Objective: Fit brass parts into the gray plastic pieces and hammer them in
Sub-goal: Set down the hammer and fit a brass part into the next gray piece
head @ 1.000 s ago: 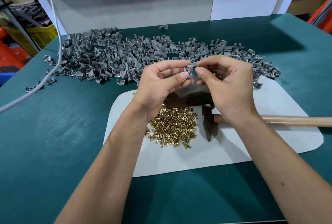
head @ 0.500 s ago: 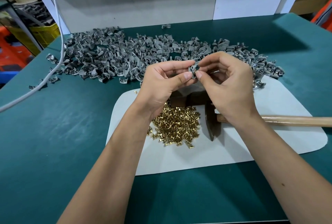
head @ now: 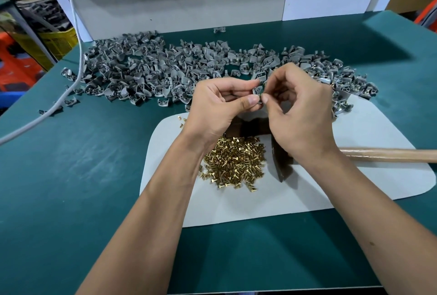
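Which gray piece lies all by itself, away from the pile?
The lone gray piece at the table's far edge, near the white wall, clearly behind the big gray pile.

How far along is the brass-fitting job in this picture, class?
Done: cannot tell; a few gray pieces near the right end of the pile seem to show brass, but it is too small to be sure. In hand: the left hand pinches one gray piece while the right hand works at it. Left: the hammer lies unused, and many brass parts remain.
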Motion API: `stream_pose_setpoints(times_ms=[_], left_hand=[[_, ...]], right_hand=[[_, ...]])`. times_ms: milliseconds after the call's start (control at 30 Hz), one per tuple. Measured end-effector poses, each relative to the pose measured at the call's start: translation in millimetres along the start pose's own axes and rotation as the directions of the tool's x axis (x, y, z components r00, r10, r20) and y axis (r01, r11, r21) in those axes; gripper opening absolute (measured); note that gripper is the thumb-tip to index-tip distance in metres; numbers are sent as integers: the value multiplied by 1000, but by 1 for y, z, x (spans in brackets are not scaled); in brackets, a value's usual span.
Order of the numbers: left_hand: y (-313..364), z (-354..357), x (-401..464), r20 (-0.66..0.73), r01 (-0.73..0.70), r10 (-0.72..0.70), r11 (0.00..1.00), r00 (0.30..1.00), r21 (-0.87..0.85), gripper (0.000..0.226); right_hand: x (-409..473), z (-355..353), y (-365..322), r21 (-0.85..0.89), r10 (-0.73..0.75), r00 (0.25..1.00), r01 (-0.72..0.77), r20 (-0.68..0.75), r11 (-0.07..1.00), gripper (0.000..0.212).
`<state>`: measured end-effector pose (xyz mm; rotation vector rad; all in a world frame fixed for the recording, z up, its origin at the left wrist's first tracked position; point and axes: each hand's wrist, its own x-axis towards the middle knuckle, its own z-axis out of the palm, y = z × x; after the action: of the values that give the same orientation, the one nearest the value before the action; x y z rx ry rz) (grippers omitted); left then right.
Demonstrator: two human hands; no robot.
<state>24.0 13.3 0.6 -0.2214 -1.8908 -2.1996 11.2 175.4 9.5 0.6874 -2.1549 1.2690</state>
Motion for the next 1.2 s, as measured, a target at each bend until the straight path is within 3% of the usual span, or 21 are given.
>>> stream_pose_setpoints(times_ms=[200, 367, 667, 867, 1000, 1200], left_hand=[[-1, 2, -1, -26, 35, -35, 999, 999, 9, 27], [4, -7, 0, 4, 64, -63, 993, 998, -96, 29], [9, -12, 0, 77, 128, -115, 975, 990, -182, 28], [4, -5, 1, -31, 57, -59, 997, 998, -55, 27], [3, 5, -1, -23, -21, 23, 997, 999, 76, 30], [0, 14, -2, -105, -53, 64, 993, 992, 105, 29]], right_hand=[[-2, 4, 1, -75, -2, 1000, 2, 2, 997, 14], [0, 1, 3, 58, 18, 999, -20, 30, 998, 10], [4, -4, 4, -80, -168, 986, 168, 7, 983, 9], [4, -4, 6, -124, -81, 996, 77, -25, 989, 10], [5, -4, 7, -112, -32, 999, 27, -43, 993, 10], [4, -2, 8, -78, 15, 999, -19, -42, 997, 13]])
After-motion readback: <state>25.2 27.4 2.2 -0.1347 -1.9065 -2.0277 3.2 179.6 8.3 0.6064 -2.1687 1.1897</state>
